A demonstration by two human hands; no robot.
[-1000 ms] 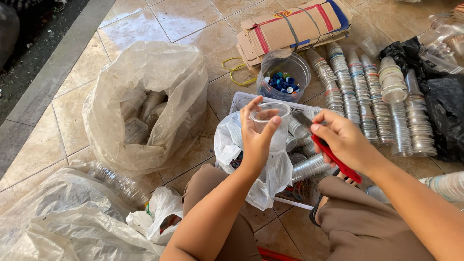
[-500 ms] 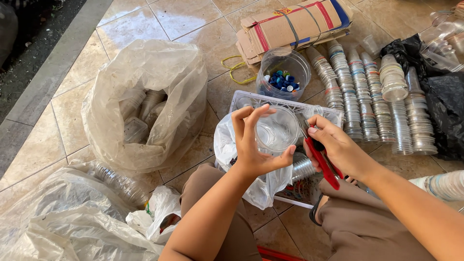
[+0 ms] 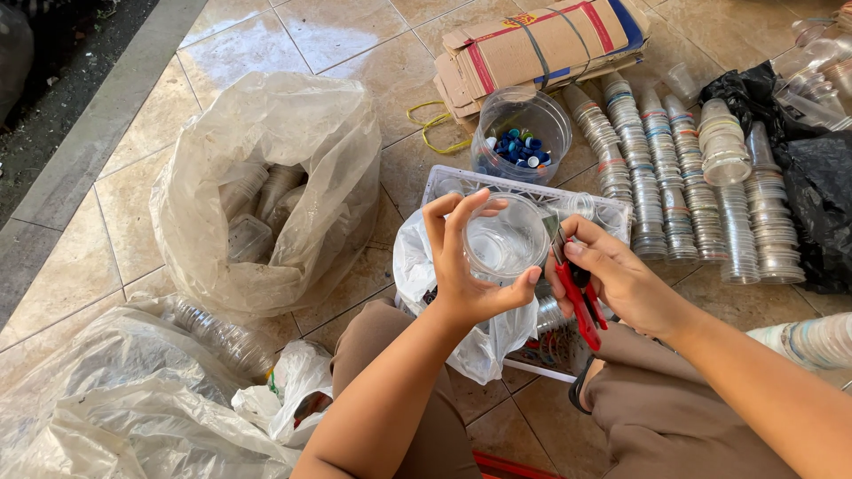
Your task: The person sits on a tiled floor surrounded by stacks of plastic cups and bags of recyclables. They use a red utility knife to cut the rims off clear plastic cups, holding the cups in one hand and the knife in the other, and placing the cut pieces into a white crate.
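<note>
Cup (image 3: 504,238) mouth seemingly toward camera

Flattened cardboard bundle (image 3: 546,44), tub of bottle caps (image 3: 522,133) (mostly blue), stacked cup rows (image 3: 683,168), black bag (image 3: 812,186)

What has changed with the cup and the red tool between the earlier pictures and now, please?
The left hand turned the clear plastic cup from upright, held by its rim, to lying sideways with its mouth facing the camera. The right hand kept the red cutter and brought it against the cup's rim. The bags, cup stacks and cap tub stayed put.
</note>
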